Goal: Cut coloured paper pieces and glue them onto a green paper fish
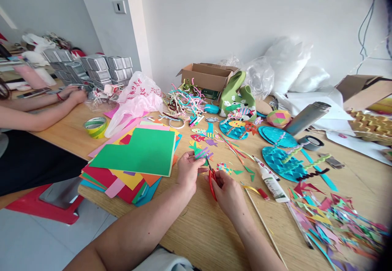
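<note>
Between the fingers of my left hand [189,170] is a green paper fish [199,152] with purple stripes. My right hand [228,189] grips red-handled scissors [212,183], their blades at the right edge of the fish. Several finished-looking paper fish lie just beyond, among them a red fish [198,137] and a purple fish [211,142]. A dotted multicoloured paper piece [224,167] and small green scraps [238,172] lie right of the scissors.
Coloured paper sheets [143,150] are stacked at left. Glue bottle [274,186], blue discs [283,164], a metal flask [308,117] and paper scraps [333,218] lie at right. Pipe cleaners [185,101] and a cardboard box [208,75] stand behind. Another person's hands [75,94] are at far left.
</note>
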Action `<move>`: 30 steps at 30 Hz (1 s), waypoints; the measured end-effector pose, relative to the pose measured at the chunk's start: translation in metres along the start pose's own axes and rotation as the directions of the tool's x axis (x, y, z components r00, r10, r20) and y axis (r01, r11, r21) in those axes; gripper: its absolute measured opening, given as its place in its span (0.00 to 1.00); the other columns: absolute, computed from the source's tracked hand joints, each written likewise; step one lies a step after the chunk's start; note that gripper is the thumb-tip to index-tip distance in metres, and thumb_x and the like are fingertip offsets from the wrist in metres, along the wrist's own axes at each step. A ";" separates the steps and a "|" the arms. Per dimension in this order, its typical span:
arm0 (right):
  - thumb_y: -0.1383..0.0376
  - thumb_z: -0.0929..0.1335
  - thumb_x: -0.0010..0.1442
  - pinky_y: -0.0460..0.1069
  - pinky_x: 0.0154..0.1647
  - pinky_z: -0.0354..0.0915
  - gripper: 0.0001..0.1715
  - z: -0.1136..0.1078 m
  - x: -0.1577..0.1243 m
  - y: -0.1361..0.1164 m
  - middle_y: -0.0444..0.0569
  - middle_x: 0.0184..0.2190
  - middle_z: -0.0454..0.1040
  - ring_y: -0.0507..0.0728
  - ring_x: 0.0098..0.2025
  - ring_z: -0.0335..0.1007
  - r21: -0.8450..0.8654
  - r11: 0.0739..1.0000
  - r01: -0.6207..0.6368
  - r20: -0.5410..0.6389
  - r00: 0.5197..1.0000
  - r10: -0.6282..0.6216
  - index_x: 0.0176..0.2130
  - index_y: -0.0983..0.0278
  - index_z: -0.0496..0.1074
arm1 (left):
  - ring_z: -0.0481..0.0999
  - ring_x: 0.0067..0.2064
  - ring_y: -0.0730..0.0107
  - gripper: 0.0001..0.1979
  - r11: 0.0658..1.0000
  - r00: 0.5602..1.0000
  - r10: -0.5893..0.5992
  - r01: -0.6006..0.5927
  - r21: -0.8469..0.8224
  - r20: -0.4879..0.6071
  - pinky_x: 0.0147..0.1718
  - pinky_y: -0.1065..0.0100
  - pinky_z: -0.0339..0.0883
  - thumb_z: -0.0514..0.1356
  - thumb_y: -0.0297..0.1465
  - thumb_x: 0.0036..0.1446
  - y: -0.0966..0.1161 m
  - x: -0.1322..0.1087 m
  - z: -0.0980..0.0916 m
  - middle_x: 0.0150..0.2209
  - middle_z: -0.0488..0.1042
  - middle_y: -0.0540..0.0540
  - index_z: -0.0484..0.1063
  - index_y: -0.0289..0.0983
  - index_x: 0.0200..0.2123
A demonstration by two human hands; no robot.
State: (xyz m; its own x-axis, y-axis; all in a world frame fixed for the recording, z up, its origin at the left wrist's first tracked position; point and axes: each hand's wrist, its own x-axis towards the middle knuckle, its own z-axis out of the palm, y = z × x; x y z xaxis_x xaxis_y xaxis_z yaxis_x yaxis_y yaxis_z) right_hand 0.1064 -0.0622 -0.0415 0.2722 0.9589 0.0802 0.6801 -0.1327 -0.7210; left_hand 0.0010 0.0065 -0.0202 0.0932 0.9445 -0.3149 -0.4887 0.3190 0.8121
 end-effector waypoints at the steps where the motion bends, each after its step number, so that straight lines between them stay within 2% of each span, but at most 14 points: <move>1: 0.52 0.62 0.58 0.46 0.22 0.53 0.17 0.000 0.000 0.000 0.44 0.18 0.68 0.53 0.20 0.61 0.004 1.000 0.000 0.000 1.000 0.000 0.28 0.61 0.66 | 0.76 0.25 0.73 0.15 1.000 1.000 -0.003 0.003 -0.004 -0.005 0.23 0.72 0.71 0.66 0.22 0.39 0.000 0.000 0.000 0.34 0.79 0.43 0.69 0.33 0.34; 5: 0.52 0.62 0.58 0.46 0.21 0.52 0.17 0.000 0.000 0.000 0.44 0.18 0.67 0.53 0.19 0.60 0.014 1.000 -0.004 0.004 1.000 0.004 0.28 0.61 0.66 | 0.74 0.24 0.74 0.16 1.000 1.000 -0.011 0.011 -0.016 -0.016 0.23 0.72 0.71 0.66 0.21 0.39 0.000 0.001 0.000 0.31 0.78 0.45 0.69 0.33 0.34; 19: 0.56 0.62 0.60 0.45 0.22 0.52 0.12 0.000 0.000 0.006 0.44 0.20 0.69 0.53 0.21 0.62 -0.019 1.000 0.023 -0.019 1.000 -0.024 0.29 0.61 0.64 | 0.74 0.26 0.74 0.17 1.000 1.000 -0.015 0.015 -0.017 0.008 0.23 0.71 0.71 0.66 0.21 0.38 0.003 0.001 0.000 0.33 0.78 0.43 0.69 0.33 0.35; 24: 0.55 0.62 0.61 0.46 0.23 0.52 0.14 -0.006 -0.001 0.002 0.45 0.21 0.71 0.54 0.21 0.64 -0.119 0.993 0.024 -0.058 0.998 -0.031 0.29 0.61 0.64 | 0.75 0.27 0.72 0.17 0.999 1.000 0.003 -0.003 -0.041 -0.010 0.25 0.70 0.70 0.66 0.22 0.36 0.008 0.009 -0.005 0.31 0.77 0.46 0.68 0.35 0.34; 26: 0.56 0.62 0.61 0.46 0.24 0.52 0.13 -0.008 -0.002 -0.001 0.45 0.22 0.73 0.54 0.22 0.66 -0.179 0.984 0.025 -0.044 0.998 -0.033 0.30 0.61 0.65 | 0.75 0.28 0.72 0.18 0.998 0.999 0.036 -0.036 -0.045 0.012 0.27 0.72 0.68 0.66 0.22 0.35 0.013 0.013 -0.007 0.30 0.77 0.47 0.68 0.35 0.33; 30: 0.59 0.61 0.62 0.46 0.25 0.52 0.10 -0.011 -0.003 -0.006 0.46 0.23 0.74 0.55 0.24 0.69 -0.303 0.953 0.012 0.034 0.999 -0.001 0.32 0.61 0.66 | 0.76 0.30 0.72 0.20 0.997 0.987 0.075 -0.077 0.005 0.140 0.31 0.72 0.65 0.67 0.22 0.34 0.022 0.017 -0.009 0.29 0.78 0.48 0.67 0.35 0.34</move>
State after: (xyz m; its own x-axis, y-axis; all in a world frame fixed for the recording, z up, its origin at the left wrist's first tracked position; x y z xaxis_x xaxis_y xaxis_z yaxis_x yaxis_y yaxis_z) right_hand 0.1087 -0.0671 -0.0296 0.2478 0.9671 0.0577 0.8576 -0.1912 -0.4775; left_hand -0.0162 0.0284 -0.0125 0.1764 0.9675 -0.1810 -0.4901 0.2458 0.8363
